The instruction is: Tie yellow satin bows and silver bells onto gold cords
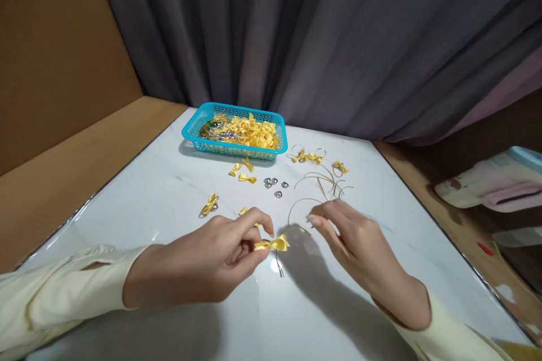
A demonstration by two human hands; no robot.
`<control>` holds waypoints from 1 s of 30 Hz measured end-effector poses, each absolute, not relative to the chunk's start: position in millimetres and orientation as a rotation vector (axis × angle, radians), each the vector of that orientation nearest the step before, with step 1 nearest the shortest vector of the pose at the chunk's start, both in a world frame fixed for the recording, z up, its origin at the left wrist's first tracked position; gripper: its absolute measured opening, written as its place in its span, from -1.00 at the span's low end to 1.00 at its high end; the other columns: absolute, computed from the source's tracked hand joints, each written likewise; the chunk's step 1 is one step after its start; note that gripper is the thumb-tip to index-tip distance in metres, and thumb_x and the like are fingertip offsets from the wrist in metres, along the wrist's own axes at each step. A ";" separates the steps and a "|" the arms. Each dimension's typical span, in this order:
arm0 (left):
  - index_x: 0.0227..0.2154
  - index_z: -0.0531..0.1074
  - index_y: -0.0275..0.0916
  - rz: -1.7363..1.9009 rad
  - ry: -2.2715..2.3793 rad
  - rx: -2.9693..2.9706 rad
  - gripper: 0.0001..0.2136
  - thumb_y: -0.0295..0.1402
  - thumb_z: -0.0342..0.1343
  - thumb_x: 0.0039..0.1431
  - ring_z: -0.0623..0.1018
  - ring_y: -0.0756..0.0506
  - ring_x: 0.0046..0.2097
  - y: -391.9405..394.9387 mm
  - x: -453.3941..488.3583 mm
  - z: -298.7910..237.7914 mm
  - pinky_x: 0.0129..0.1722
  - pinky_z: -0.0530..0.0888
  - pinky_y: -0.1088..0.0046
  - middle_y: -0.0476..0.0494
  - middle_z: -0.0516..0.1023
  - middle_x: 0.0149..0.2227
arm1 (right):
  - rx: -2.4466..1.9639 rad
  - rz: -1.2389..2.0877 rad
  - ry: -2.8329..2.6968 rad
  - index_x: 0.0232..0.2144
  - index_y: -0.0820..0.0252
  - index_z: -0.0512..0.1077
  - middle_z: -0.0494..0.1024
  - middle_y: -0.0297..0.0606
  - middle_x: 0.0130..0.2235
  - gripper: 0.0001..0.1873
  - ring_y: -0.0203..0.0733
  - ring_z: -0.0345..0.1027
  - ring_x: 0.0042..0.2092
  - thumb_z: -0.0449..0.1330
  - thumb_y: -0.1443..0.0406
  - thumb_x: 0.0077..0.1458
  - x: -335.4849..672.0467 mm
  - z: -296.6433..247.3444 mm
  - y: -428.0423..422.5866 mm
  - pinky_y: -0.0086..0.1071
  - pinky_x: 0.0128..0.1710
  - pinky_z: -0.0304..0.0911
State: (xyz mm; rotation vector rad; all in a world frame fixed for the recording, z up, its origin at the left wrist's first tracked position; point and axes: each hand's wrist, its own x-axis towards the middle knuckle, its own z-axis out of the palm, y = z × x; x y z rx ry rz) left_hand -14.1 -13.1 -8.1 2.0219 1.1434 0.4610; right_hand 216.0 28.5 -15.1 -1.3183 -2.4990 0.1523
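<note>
The left hand (203, 262) is pinching a yellow bow (273, 245) between thumb and forefinger, just above the near centre of the table (169, 192). The right hand (359, 242) is holding its curled, close-set fingers at a gold wire (305, 199); grip cannot be determined. Risk: the pinch is catching only the bow's edge, so the bow could slip; the springy wire could scatter the silver rings (268, 183).

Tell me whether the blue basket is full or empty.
Partly full. The basket holds a heap of yellow bows at its middle and right, rising to about the rim, with silver bits and cord at the left end.
</note>
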 end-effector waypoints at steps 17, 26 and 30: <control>-0.21 0.17 -0.16 0.448 1.132 1.851 -0.88 -0.32 -0.10 0.20 0.31 0.05 -0.53 -8.2 -13.8 0.1 -0.45 0.25 0.56 0.14 0.39 -0.57 | -0.990 1.866 -1.864 -0.24 0.09 0.02 0.18 -0.55 -0.60 -0.72 -0.40 0.00 -0.55 0.01 0.08 0.17 179.6 1.8 18.7 -0.52 -0.55 -0.02; -0.27 0.12 -0.17 0.523 1.121 1.517 -0.76 -0.28 0.08 0.10 0.40 0.03 -0.49 -1.4 -16.6 16.6 -0.48 0.30 0.55 0.11 0.41 -0.55 | -0.917 1.933 -1.676 -0.18 0.12 0.06 0.31 -0.53 -0.64 -0.80 -0.45 0.01 -0.63 0.03 0.27 0.20 181.3 10.4 22.4 -0.55 -0.61 -0.09; -0.31 0.13 -0.18 0.550 1.123 1.526 -0.82 -0.32 0.05 0.12 0.39 0.03 -0.49 -2.9 -17.1 15.9 -0.49 0.29 0.56 0.11 0.39 -0.57 | -0.907 1.965 -1.622 -0.20 0.12 0.07 0.34 -0.52 -0.65 -0.79 -0.44 0.02 -0.64 0.06 0.26 0.17 180.8 8.7 23.1 -0.54 -0.61 -0.08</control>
